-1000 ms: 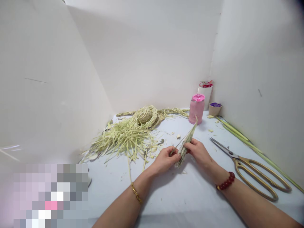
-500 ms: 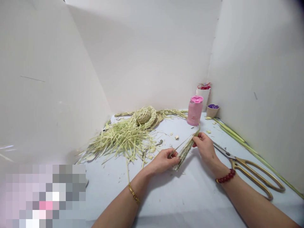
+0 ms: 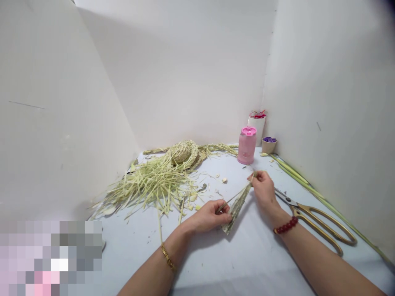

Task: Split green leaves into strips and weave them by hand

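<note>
A small, flat, wedge-shaped woven straw piece (image 3: 238, 208) in pale grey-green slants between my hands above the table. My left hand (image 3: 212, 213) is closed on its lower left edge and on a thin strand running up beside it. Its narrow upper end is pinched in the fingers of my right hand (image 3: 263, 187). Large scissors (image 3: 304, 209) with gold handles lie to the right, the blades partly behind my right hand. Left of my hands spreads a heap of loose straw strips (image 3: 154, 181).
Coiled straw braid (image 3: 185, 153) lies behind the heap. A pink bottle (image 3: 247, 147), a white cup with red strands (image 3: 258, 123) and a small cup with purple contents (image 3: 269, 146) stand at the back right. Long green stalks (image 3: 308, 188) run along the right wall (image 3: 333, 102).
The view has shifted slightly to the right. The woven piece's lower end hangs a little lower, and my right fingers are now at its narrow tip. Both hands still hold it.
</note>
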A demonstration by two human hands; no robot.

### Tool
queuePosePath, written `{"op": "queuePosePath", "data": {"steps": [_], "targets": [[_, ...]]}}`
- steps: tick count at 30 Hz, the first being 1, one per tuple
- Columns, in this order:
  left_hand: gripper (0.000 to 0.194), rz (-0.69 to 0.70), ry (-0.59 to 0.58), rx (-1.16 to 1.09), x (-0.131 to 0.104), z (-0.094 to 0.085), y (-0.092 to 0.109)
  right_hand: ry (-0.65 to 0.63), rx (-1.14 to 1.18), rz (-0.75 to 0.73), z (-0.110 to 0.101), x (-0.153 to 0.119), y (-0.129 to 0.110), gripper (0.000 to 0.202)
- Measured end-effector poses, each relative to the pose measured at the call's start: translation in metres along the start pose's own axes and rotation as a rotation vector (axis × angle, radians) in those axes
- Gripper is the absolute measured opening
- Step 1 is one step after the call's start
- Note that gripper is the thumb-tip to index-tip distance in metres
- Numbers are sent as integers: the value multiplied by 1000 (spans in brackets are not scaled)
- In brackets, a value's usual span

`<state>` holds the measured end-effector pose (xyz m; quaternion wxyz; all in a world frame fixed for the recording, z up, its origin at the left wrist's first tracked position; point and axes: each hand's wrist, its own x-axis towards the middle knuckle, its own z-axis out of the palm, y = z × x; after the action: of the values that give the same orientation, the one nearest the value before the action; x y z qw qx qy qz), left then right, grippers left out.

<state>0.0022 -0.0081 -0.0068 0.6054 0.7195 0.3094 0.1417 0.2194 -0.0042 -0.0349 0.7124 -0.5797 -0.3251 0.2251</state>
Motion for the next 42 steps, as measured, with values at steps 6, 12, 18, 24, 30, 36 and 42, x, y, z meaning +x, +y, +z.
{"op": "queuePosePath", "data": {"steps": [6, 12, 18, 24, 30, 36, 42], "targets": [[35, 22, 58, -188, -1, -9, 5, 307, 203, 112, -22, 29, 0, 26], [43, 119, 290, -429, 6, -16, 2, 99, 170, 185, -7, 0, -15, 26], [39, 145, 345, -312, 12, -9, -11, -677, 35, 242, 23, -60, -29, 27], [38, 133, 303, -549, 6, -17, 0, -469, 0, 220, 18, -44, -5, 23], [29, 121, 389, -668, 7, -20, 5, -531, -54, 120, 16, -45, -10, 27], [31, 107, 381, -267, 16, -6, -14, -654, -140, 43, 21, -63, -20, 25], [31, 205, 397, -90, 15, -6, -15, -714, -225, -30, 19, -65, -21, 22]]}}
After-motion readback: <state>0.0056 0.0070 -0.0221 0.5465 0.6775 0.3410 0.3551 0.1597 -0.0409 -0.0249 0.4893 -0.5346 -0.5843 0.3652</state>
